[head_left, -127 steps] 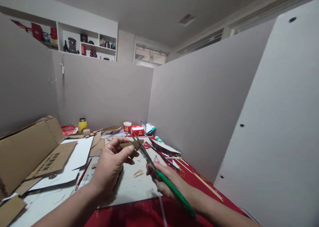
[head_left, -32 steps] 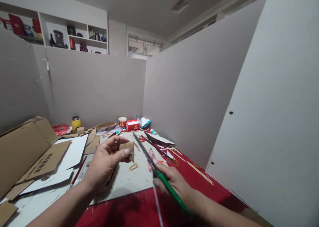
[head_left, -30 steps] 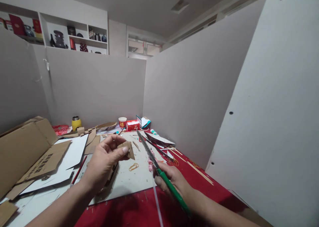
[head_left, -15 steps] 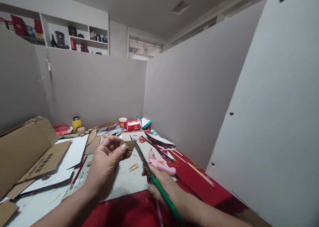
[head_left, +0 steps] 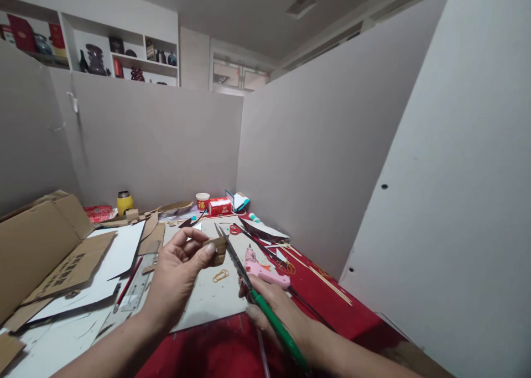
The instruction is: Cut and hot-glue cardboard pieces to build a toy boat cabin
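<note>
Between the thumb and fingers of my left hand (head_left: 182, 264) is a small piece of brown cardboard (head_left: 218, 252). My right hand (head_left: 276, 311) grips a pair of scissors (head_left: 265, 314) with green handles, its blades pointing up and away from me. The blades lie just at the right edge of the cardboard piece, slightly parted near the tips; whether they touch it I cannot tell. Below both hands lies a pale board (head_left: 207, 300) with a few yellowish rubber bands (head_left: 220, 276) on it. A pink glue gun (head_left: 265, 273) rests just beyond my right hand.
Cardboard (head_left: 68, 270) and white sheets (head_left: 120, 251) pile up on the left, by a red pencil (head_left: 128, 284). Red-handled scissors (head_left: 236, 230) and thin wooden sticks (head_left: 329, 284) lie on the right. Farther back stand a yellow jar (head_left: 124, 203), a paper cup (head_left: 202, 201) and a red box (head_left: 219, 206).
The cardboard piece has turned a little in my left hand, and its top right corner no longer reaches across the blades. The scissor tips have parted slightly. The view has shifted a little.
</note>
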Demonstrator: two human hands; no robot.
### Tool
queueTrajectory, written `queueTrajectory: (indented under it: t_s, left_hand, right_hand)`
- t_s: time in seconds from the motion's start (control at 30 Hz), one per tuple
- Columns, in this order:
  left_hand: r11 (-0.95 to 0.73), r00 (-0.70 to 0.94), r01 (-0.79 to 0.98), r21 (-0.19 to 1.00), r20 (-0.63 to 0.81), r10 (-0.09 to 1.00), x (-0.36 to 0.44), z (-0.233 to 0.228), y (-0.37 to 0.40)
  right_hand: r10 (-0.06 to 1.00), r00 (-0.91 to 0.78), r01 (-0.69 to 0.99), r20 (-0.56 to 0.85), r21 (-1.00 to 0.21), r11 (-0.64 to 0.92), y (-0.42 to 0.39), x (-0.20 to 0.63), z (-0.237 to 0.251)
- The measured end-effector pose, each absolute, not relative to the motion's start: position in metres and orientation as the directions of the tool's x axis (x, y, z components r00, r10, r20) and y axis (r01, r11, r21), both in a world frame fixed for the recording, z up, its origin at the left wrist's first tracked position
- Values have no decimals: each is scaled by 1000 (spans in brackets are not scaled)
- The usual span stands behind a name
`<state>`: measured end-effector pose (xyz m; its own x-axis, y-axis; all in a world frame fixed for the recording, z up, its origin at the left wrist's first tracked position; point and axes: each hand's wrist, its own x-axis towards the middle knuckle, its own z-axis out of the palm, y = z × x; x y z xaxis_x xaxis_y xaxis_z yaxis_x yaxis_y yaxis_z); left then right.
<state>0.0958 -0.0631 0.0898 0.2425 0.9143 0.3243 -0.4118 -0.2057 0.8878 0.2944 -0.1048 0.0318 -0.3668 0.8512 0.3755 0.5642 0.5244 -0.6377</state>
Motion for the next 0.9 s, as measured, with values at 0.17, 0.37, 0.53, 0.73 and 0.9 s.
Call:
queueTrajectory:
  t_s: [0.17, 0.37, 0.53, 0.73, 0.9]
  left_hand:
    - [-208, 251, -392, 896, 322, 913, 95, 86, -60]
    - [-116, 276, -430, 895, 253, 927, 98, 87, -58]
    - [-211, 137, -415, 885, 290, 947, 86, 107, -56]
    - [-340, -24, -358, 870, 356, 934, 66, 123, -59]
    - [-269, -80, -315, 910, 257, 963, 51, 114, -68]
  right_hand:
    - [847, -371, 522, 381, -669, 529, -106, 296, 32]
    - [849, -352, 496, 393, -691, 525, -107, 305, 23]
    - [906, -199, 653, 374, -639, 407, -97, 324, 41]
    - [959, 32, 969, 283, -244, 40, -53, 363, 61]
    - [963, 127, 977, 236, -197, -80, -22, 393, 46]
